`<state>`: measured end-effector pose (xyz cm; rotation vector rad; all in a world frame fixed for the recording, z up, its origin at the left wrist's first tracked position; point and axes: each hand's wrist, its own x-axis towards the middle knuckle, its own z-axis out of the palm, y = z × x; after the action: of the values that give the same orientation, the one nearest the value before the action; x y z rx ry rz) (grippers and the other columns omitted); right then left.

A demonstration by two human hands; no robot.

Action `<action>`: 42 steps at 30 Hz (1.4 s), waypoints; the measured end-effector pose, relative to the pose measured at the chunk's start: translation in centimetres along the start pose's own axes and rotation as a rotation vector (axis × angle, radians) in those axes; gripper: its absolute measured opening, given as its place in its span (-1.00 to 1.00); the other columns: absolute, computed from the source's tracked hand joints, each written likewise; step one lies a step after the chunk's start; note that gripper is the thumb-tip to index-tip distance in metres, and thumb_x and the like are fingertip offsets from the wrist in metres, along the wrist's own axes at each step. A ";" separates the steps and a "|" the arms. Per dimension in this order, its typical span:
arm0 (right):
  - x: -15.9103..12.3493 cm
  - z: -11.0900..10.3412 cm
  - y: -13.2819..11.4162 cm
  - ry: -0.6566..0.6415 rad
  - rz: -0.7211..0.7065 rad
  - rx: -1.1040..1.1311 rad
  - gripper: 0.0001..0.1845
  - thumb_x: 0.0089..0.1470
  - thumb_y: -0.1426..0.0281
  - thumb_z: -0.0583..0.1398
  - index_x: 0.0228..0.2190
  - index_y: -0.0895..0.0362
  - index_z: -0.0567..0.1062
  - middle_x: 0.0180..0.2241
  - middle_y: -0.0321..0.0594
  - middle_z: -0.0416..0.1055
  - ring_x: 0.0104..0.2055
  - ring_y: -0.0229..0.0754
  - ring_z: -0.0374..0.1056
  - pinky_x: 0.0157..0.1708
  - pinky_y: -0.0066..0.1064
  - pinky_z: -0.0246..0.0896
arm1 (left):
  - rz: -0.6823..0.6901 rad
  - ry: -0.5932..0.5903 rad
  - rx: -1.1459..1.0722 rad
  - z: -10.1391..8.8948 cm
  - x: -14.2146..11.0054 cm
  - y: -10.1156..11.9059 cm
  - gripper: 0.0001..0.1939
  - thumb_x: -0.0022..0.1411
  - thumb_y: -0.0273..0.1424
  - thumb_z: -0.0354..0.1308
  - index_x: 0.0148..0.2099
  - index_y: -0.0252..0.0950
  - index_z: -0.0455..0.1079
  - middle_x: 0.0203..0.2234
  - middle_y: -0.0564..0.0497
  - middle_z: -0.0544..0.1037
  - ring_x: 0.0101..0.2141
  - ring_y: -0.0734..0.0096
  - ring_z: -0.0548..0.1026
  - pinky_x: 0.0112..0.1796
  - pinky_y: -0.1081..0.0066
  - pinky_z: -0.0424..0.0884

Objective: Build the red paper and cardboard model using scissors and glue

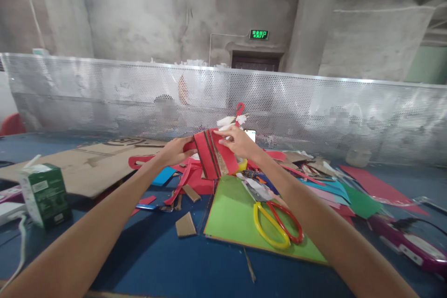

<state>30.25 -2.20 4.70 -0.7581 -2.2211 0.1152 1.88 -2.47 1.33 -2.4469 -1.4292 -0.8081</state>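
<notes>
1. Between the left forearm (101,228) and the right forearm (310,209), the near table (153,265) offered a low way in, past a thin sliver (250,267) and a cardboard scrap (186,226)
2. The left part of the green board (226,214) was passable; scissors (257,223) lay across its right part
3. A red piece (209,153) blocked the gap between the left grip (179,148) and right grip (240,140)
4. Leftward stood a green box (44,193)
5. Rightward, paper sheets (330,193) and a purple power strip (412,247) crowded the reach
6. A perforated screen (104,102) walled the far side
</notes>
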 end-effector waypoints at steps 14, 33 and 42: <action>-0.2 -0.7 0.5 -0.039 -0.100 0.235 -0.58 0.05 0.20 0.42 -0.06 0.08 0.64 -0.02 -0.11 0.57 0.04 -0.06 0.45 0.03 -0.20 0.32 | 0.236 -0.132 -0.180 -0.8 -0.3 1.0 -0.42 0.35 -0.03 0.10 0.25 -0.26 0.42 -0.02 -0.16 0.64 -0.07 0.01 0.60 -0.04 0.26 0.47; -0.5 0.8 1.0 0.317 -0.319 -0.078 -0.59 0.19 0.19 0.34 0.06 0.00 0.56 0.08 -0.11 0.50 0.17 0.01 0.34 0.24 -0.04 0.18 | 0.206 0.003 -0.218 -0.7 0.1 0.2 -0.44 0.33 -0.02 0.13 0.17 -0.32 0.48 -0.01 -0.18 0.64 -0.06 0.00 0.60 -0.05 0.22 0.48; -0.9 1.1 1.4 0.175 -0.513 -0.237 -0.76 0.30 0.39 0.24 -0.05 0.01 0.66 -0.01 -0.18 0.58 0.08 -0.06 0.34 0.18 -0.08 0.23 | 0.027 0.046 -0.299 -1.4 0.3 0.1 -0.45 0.24 -0.01 0.16 0.03 -0.37 0.56 -0.14 -0.11 0.68 -0.15 0.04 0.59 -0.09 0.24 0.48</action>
<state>30.61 -1.39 2.89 -0.2835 -2.2085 -0.4552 1.58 -2.85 2.64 -2.6327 -1.3403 -1.1385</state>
